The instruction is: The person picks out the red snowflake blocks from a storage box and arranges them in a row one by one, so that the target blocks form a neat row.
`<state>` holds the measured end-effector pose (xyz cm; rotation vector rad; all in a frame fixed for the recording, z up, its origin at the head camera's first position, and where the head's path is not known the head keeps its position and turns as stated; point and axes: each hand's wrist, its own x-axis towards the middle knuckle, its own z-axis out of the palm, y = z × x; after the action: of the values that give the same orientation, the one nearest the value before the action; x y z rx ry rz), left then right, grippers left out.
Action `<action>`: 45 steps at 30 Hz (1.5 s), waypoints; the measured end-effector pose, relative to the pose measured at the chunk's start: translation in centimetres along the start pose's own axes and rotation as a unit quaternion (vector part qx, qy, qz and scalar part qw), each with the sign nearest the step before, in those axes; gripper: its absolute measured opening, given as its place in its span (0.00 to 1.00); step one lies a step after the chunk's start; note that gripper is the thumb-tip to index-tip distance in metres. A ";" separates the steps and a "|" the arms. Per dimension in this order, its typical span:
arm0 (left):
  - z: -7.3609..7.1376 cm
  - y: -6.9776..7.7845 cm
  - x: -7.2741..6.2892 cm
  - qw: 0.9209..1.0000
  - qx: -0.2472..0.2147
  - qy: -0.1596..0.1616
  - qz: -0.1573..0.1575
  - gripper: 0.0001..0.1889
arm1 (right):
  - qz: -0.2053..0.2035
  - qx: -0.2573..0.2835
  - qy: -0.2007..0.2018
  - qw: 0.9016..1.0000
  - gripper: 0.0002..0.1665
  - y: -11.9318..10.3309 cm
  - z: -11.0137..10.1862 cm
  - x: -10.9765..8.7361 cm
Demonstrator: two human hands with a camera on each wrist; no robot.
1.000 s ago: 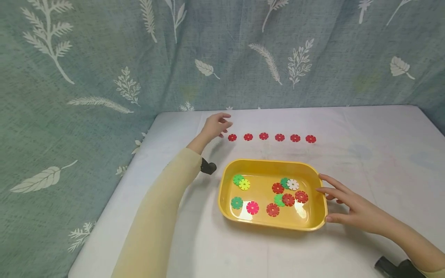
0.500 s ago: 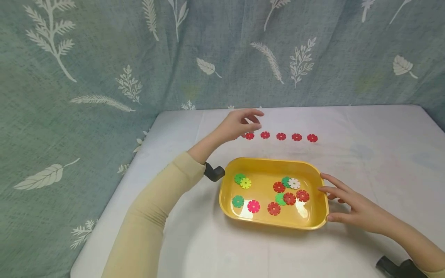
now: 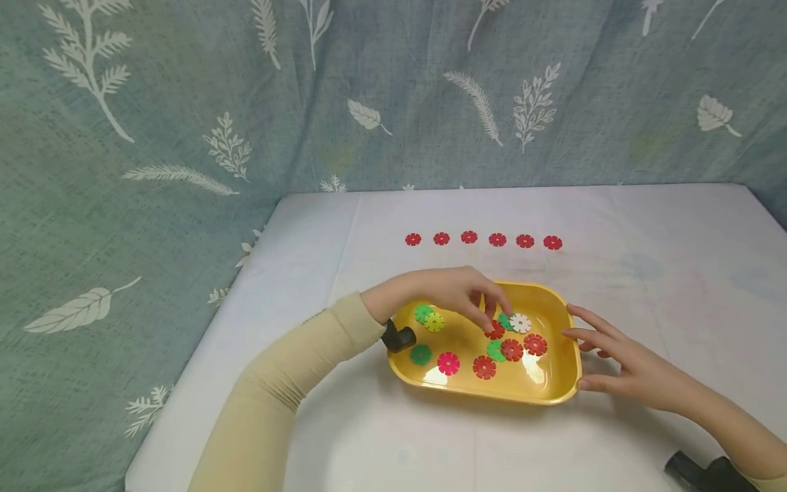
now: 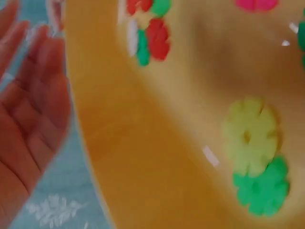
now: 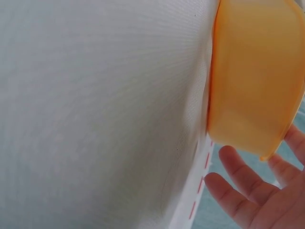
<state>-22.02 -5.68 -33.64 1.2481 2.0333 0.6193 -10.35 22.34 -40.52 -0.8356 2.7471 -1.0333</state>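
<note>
My left hand [image 3: 464,294] is over the yellow tray [image 3: 541,396], its fingertips just above or at a red notched disc [image 3: 494,330]; the head view cannot settle contact. In the left wrist view the left hand [image 4: 31,114] is blurred, fingers loosely bent, no disc visible in it. My right hand [image 3: 624,365] rests at the tray's right end, with spread fingers at the rim. In the right wrist view its fingers lie beside the tray wall [image 5: 257,76]. Around the left hand lie a white disc [image 3: 520,323], a pink disc [image 3: 448,363] and a yellow disc [image 3: 434,322].
Behind the tray, several red discs form a row on the white tablecloth, from a left disc [image 3: 413,239] to a right disc [image 3: 553,242]. A leaf-patterned curtain [image 3: 393,96] hangs at the back and left. More green and red discs lie in the tray.
My left hand has moved from the left end of the red row, rightward over it, then down toward me over the tray. The right hand and tray stay put.
</note>
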 end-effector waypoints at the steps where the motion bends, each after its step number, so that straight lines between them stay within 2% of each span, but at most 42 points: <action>1: 0.4 -0.1 0.3 1.000 0.013 -0.020 -0.005 0.18 | -0.001 0.000 0.000 1.000 0.37 0.0 0.0 0.0; 5: 1.7 -0.6 1.4 0.994 0.054 -0.095 -0.027 0.17 | -0.002 -0.003 -0.001 1.000 0.37 0.0 -0.1 0.1; 8: 2.4 -0.9 2.0 0.987 0.059 -0.143 -0.052 0.19 | 0.001 -0.004 -0.003 1.000 0.37 -0.1 -0.1 0.1; 11: 3.0 -1.1 2.4 0.979 0.063 -0.176 -0.084 0.21 | 0.002 -0.004 -0.004 1.000 0.38 -0.2 -0.1 0.2; 15: 3.9 -1.4 2.8 0.971 0.063 -0.200 -0.113 0.21 | 0.002 -0.005 -0.003 1.000 0.38 -0.2 -0.1 0.3; 20: 4.6 -1.7 3.0 0.970 0.063 -0.201 -0.119 0.17 | 0.005 -0.006 -0.006 1.000 0.38 -0.1 -0.1 0.3; 33: 4.9 -2.0 3.1 0.972 0.103 -0.191 -0.086 0.14 | 0.000 -0.007 -0.002 1.000 0.38 0.0 -0.1 0.2; 45: 4.8 -2.3 3.2 0.974 0.105 -0.189 -0.064 0.13 | 0.022 -0.003 -0.011 1.000 0.39 0.0 0.0 0.2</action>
<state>-20.83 -3.59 -39.38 1.2329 1.8679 0.0930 -10.47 22.26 -40.45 -0.7799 2.7381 -1.0016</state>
